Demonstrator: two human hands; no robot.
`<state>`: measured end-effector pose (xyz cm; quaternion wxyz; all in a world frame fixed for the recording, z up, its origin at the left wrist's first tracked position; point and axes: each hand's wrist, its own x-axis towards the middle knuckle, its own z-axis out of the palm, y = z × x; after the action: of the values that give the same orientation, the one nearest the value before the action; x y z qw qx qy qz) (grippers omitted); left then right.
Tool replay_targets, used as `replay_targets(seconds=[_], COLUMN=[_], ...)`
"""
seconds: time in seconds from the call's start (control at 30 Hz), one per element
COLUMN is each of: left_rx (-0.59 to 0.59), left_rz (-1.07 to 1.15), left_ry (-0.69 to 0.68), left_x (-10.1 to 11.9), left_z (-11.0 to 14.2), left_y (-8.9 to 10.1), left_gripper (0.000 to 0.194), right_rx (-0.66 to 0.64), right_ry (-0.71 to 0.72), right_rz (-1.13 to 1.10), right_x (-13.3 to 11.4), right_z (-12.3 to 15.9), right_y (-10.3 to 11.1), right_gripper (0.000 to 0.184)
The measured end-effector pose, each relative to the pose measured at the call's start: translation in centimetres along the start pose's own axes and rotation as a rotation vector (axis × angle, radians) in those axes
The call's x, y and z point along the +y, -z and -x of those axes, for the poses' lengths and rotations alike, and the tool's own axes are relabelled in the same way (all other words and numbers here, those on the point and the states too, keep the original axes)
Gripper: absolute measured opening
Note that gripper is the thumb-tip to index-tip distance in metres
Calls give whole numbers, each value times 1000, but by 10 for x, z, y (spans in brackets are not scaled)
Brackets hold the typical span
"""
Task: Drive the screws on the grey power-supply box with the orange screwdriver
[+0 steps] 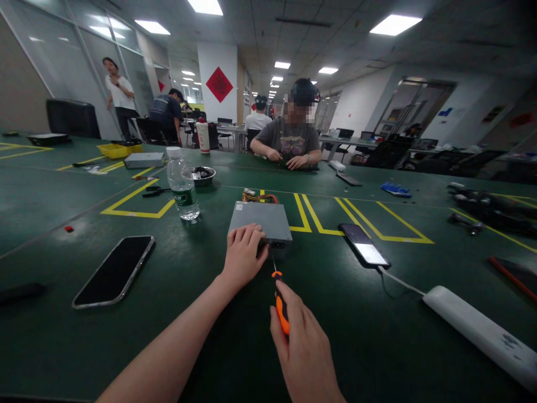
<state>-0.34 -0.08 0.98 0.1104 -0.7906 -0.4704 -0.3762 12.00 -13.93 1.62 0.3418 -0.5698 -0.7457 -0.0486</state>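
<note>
Office with desks (335,141) and chairs (72,118).

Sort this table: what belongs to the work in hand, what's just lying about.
In the work:
orange-and-black screwdriver, in the right hand
grey metal box, under the left hand

Apparently just lying about:
clear plastic bottle with green label
black-screened phone in clear case
white power strip

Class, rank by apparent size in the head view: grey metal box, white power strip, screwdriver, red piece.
1. White power strip
2. Grey metal box, partly hidden
3. Screwdriver
4. Red piece
</note>
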Motion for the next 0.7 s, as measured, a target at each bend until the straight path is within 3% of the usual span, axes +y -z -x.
replay_targets(seconds=[0.17,0.3,0.53,0.7], left_rx=[-5,2,7,-1], left_rz=[1,6,12,9], left_ry=[0,1,2,0], left_x=[0,1,1,1], left_z=[0,0,0,0], left_y=[1,1,1,1], left_gripper=[17,16,16,17], right_rx=[88,214,84,137], right_ry=[-67,64,10,43], right_rz=[-16,-53,-82,36], right_x=[0,0,-5,-3], right_z=[-4,-4,1,4], right_y=[3,2,0,0], right_gripper=[33,23,29,29])
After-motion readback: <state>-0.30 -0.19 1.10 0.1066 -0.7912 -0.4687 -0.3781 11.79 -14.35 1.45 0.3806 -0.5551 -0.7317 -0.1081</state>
